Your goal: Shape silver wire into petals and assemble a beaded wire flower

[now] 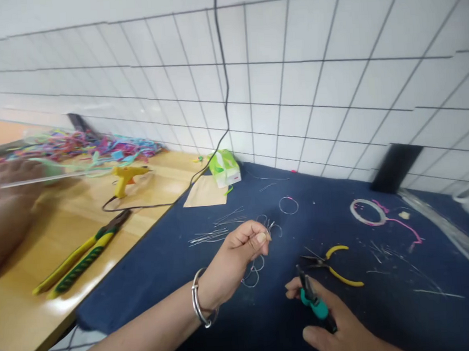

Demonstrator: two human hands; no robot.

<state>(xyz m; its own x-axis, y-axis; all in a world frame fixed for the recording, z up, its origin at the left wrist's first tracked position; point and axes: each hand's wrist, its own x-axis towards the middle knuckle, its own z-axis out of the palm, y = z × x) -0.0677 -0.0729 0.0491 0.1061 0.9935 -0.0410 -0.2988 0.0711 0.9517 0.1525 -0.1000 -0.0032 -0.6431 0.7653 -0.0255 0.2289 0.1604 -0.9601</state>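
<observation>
The person's left hand (239, 252) is pinching a thin bent wire (253, 274) between thumb and forefinger, with the other fingers curled in. The wire's loops are hanging just below and to the right of the fingertips, over the blue cloth (177, 274). The right hand (335, 325) is closing around the grips of the teal pliers (311, 298), near and to the right. The pliers' long axis is running from the palm away toward the far side, so the dark nose is pointing up the table, and the wire is lying to the left of that nose, close but apart from it. The left hand is the one at the wire; the right is reaching it only through the tool.

Yellow pliers (341, 268) are lying on the cloth just beyond the right hand, almost touching the teal pair's nose and crowding the gap on that side. Straight wire offcuts (218, 232) are lying scattered beyond the left hand, and a small wire ring (289, 205) is sitting farther back. A white and pink coil (366, 212) is resting far right.

On the wooden table to the left, a glue gun (127, 175) and big yellow-green pliers (80, 256) are lying well apart from the work, and another person's blurred hand (14, 181) is holding a thin stick.
</observation>
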